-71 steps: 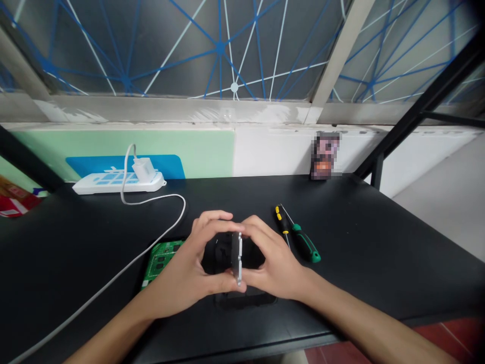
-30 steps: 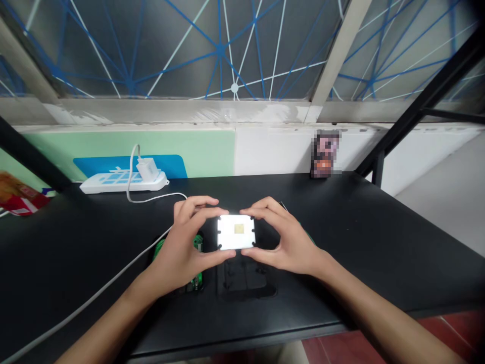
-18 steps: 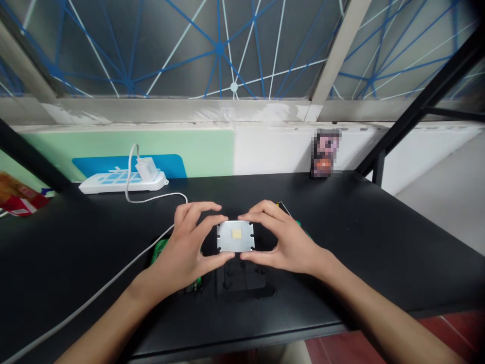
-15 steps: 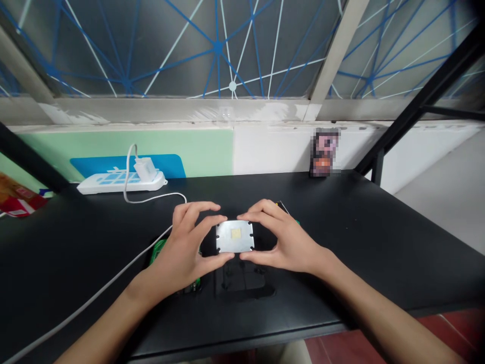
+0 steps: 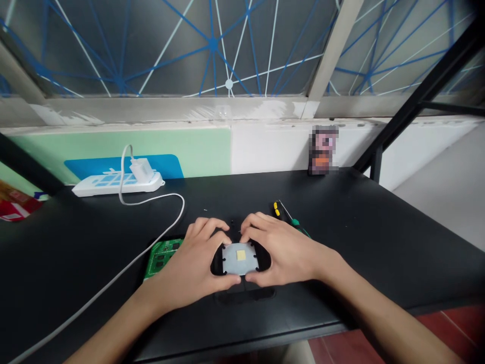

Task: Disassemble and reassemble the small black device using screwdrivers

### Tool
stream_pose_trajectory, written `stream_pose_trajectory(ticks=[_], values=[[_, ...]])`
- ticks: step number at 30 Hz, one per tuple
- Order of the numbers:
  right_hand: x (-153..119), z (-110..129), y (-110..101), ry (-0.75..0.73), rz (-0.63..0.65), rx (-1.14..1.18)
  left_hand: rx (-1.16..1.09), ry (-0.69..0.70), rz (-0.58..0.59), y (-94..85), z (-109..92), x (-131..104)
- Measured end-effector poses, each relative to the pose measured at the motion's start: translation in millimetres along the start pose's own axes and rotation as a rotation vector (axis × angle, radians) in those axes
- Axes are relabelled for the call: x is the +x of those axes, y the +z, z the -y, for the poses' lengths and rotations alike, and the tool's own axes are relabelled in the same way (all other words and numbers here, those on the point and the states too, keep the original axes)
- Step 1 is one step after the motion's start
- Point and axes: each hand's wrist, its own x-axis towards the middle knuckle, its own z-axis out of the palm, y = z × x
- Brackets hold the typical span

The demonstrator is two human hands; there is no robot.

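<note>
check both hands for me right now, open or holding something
Left hand: closed on the left end of the silver plate, between fingers and thumb.
Right hand: closed on its right end, likewise.

Plate point(image 5: 241, 265): lower centre, pinched by left hand point(image 5: 195, 260) and right hand point(image 5: 286, 247)
Board point(image 5: 156, 257): lower left
Screwdrivers point(image 5: 278, 210): right of centre
Power strip point(image 5: 113, 185): mid-left

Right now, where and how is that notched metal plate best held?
I'd probably pinch the notched metal plate across its far and near edges, coming from left and right: those edges look plain, the side ends are notched, and the central yellow pad goes untouched.
</note>
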Motion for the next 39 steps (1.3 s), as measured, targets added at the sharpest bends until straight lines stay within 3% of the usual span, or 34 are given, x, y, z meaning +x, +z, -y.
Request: stream_pose_trajectory(ticks=[6,39], values=[[-1.2,-1.1,0.3,0.035,0.063,0.005,-0.007,0.012,0.037,4.2,3.1,0.4],[-1.3,0.3,-0.9,0.045,0.065,0.033,0.097,0.091,-0.031,4.5,5.0,-1.4]])
